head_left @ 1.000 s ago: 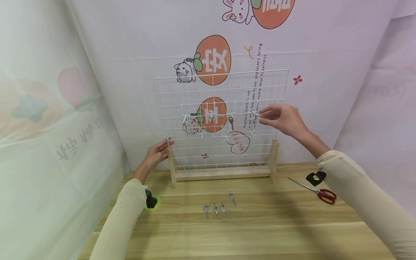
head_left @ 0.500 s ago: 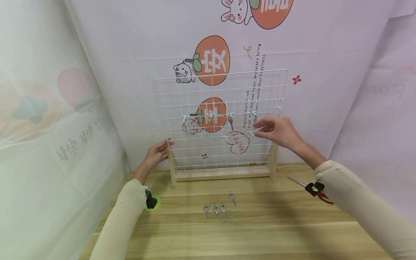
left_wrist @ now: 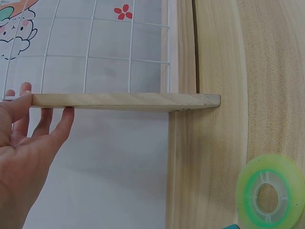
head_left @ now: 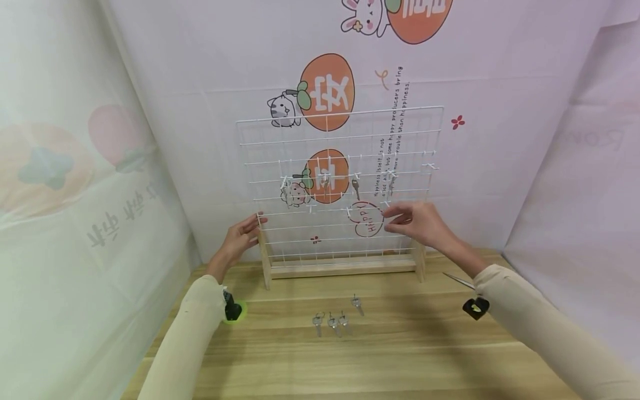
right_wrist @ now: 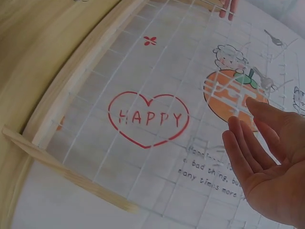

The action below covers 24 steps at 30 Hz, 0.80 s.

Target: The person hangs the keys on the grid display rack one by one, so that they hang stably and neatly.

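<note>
Pale cloth printed with orange fruits, a cat, a rabbit and lines of small black writing hangs behind a wooden bench [head_left: 400,355] with a light grain. At the back of the bench stands a white wire grid panel [head_left: 340,139], upright, its thin wires crossing in squares and its lower edge set in a pale wooden base [head_left: 342,268] with an upright post at either end. Small white hooks are clipped to the middle wires, and a dark key [head_left: 355,188] hangs from one of them near the panel's centre; other small things hang on hooks to its left, too small to tell.

The left hand [head_left: 239,238] is at the panel's left edge, fingers [left_wrist: 62,125] straight and lying along the wooden post, the thumb over its front; it steadies the frame without curling round it. The right hand [head_left: 416,222] hovers in front of the lower right part of the grid, near the red heart with the word HAPPY printed on the cloth behind. Its fingers [right_wrist: 248,155] are stretched out and relaxed, close to the wires; it holds nothing, and whether the tips touch a wire cannot be told.

Four loose keys [head_left: 336,319] lie on the bench in front of the base, three side by side and one just beyond them. A green roll of tape [left_wrist: 268,194] lies by the left forearm.
</note>
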Tool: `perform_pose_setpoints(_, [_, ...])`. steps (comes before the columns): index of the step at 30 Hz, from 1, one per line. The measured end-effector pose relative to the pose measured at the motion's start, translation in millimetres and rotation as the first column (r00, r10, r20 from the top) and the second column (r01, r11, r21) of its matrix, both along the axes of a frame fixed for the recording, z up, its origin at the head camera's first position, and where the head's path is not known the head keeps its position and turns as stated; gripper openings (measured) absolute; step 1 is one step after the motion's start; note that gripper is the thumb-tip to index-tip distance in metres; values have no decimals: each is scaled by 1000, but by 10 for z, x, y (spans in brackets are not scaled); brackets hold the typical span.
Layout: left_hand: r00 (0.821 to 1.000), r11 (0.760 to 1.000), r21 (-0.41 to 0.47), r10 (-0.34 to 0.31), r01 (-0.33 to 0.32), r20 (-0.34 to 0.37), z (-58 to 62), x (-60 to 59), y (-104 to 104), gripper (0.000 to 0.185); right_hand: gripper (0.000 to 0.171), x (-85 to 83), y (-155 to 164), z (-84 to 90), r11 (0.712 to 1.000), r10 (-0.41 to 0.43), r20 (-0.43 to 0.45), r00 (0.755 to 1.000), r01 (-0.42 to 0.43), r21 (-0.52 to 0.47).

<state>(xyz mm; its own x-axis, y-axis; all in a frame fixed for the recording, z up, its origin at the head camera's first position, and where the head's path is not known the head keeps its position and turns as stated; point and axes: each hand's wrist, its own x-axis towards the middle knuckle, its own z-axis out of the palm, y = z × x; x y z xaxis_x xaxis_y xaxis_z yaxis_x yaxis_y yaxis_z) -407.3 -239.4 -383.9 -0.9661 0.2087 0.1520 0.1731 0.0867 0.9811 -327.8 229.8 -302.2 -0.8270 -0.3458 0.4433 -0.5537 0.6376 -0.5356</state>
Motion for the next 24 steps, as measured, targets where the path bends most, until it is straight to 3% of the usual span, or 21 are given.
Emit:
perform_pose_setpoints(8, [1000,1000,3,2,-2,-1,-10,-7,-12,54,25,-32,-100,-291,997,77,36,996,-76,-7])
perform_pose_setpoints(24, [1000,1000,-3,10,-10,12,11,8,1,54,23,-34,-266,-835,992,124,89,988,-125,12])
